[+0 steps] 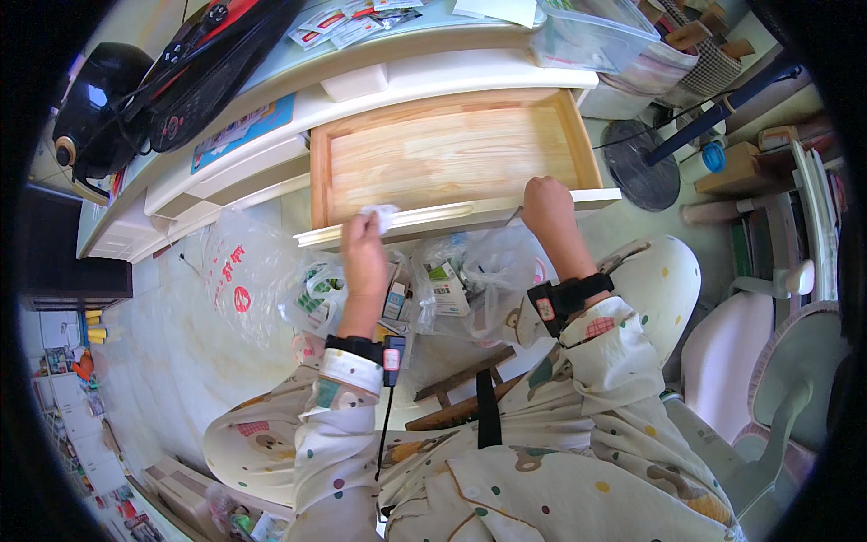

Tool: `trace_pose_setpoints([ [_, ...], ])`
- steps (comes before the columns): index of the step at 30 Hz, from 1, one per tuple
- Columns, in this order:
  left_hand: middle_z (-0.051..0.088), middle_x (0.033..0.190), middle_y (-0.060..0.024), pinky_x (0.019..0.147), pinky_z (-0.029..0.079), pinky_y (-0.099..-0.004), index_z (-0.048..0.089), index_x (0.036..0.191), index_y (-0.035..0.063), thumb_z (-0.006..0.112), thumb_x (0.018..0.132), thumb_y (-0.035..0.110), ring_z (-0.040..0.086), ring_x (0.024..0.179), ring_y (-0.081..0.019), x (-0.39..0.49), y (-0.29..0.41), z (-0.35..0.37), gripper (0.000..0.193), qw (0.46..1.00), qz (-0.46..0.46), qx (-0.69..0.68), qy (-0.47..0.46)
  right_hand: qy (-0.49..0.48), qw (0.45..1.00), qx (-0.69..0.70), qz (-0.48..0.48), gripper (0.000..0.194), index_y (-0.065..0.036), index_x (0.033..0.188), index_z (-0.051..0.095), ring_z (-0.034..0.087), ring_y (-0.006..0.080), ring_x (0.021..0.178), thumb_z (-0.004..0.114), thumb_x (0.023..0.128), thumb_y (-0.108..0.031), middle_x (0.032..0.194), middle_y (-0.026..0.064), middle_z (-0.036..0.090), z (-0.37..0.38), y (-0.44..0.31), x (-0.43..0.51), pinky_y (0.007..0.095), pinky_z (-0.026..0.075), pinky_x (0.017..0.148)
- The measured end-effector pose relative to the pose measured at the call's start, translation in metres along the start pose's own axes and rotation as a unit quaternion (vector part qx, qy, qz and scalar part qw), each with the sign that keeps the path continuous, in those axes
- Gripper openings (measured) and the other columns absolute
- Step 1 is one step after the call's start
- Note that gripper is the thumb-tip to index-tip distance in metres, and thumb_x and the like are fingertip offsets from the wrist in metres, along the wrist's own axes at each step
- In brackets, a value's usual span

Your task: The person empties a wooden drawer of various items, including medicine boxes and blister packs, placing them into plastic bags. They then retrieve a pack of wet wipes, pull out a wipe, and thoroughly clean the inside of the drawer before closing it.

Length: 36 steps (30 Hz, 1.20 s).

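A pulled-out wooden drawer (440,156) with a pale front stands before me, its bottom bare. My left hand (364,254) is closed on a crumpled white tissue or cloth (381,217) at the left part of the drawer's front edge. My right hand (547,203) rests with curled fingers on the right part of that front edge; whether it holds anything besides the edge cannot be seen. Below the drawer, between my knees, are clear plastic bags (488,284) with medicine boxes (447,290) and green blister packs (315,291).
Sachets (345,27) and a clear plastic bin (593,34) are on the cabinet top. A black appliance (101,101) is at the left. A round black stand base (640,166) and a pale chair (728,359) are at the right. A large plastic bag (247,278) lies on the floor.
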<state>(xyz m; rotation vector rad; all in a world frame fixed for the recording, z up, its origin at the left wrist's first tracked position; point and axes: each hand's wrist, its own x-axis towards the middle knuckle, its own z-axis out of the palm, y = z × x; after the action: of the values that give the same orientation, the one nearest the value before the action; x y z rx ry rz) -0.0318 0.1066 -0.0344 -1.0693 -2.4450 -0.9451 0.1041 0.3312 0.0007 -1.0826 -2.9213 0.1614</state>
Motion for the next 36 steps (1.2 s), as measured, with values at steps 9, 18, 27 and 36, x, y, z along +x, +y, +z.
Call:
trace_pose_setpoints([
  [9, 0.054, 0.078, -0.0126, 0.066, 0.043, -0.0327, 0.061, 0.088, -0.0018, 0.053, 0.077, 0.002, 0.052, 0.072, -0.0259, -0.003, 0.026, 0.019, 0.014, 0.999, 0.022, 0.023, -0.03, 0.046, 0.998, 0.044, 0.016, 0.008, 0.002, 0.062, 0.058, 0.058, 0.0355, 0.065, 0.051, 0.062, -0.001, 0.067, 0.0207, 0.057, 0.0, -0.004, -0.001, 0.0408, 0.048, 0.061],
  [18, 0.051, 0.084, -0.0123, 0.07, 0.043, -0.0353, 0.056, 0.098, -0.0012, 0.049, 0.074, 0.002, 0.049, 0.081, -0.0276, 0.004, 0.08, 0.05, 0.025, 0.993, 0.026, -0.076, -0.091, 0.051, 0.998, 0.019, -0.007, 0.006, 0.001, 0.061, 0.057, 0.058, 0.0351, 0.065, 0.051, 0.062, -0.002, 0.068, 0.021, 0.057, 0.002, -0.002, -0.001, 0.0413, 0.048, 0.06],
  [27, 0.051, 0.081, -0.0118, 0.07, 0.043, -0.0336, 0.059, 0.097, 0.0012, 0.052, 0.065, -0.008, 0.05, 0.078, -0.027, 0.009, 0.086, 0.053, 0.035, 0.983, 0.009, -0.16, -0.087, -0.064, 0.997, 0.013, 0.04, 0.02, -0.001, 0.077, 0.06, 0.059, 0.0315, 0.072, 0.064, 0.061, -0.012, 0.079, 0.0168, 0.059, -0.016, -0.001, 0.004, 0.0367, 0.048, 0.063],
  [36, 0.056, 0.093, -0.0145, 0.075, 0.044, -0.0347, 0.054, 0.104, 0.0008, 0.051, 0.07, -0.006, 0.055, 0.086, -0.0298, 0.015, 0.076, 0.036, 0.035, 0.912, -0.153, -0.352, -0.143, -0.026, 0.925, 0.267, -0.27, 0.025, -0.004, 0.088, 0.06, 0.057, 0.0279, 0.076, 0.064, 0.063, -0.005, 0.087, 0.0112, 0.056, -0.009, -0.039, -0.002, 0.0348, 0.046, 0.065],
])
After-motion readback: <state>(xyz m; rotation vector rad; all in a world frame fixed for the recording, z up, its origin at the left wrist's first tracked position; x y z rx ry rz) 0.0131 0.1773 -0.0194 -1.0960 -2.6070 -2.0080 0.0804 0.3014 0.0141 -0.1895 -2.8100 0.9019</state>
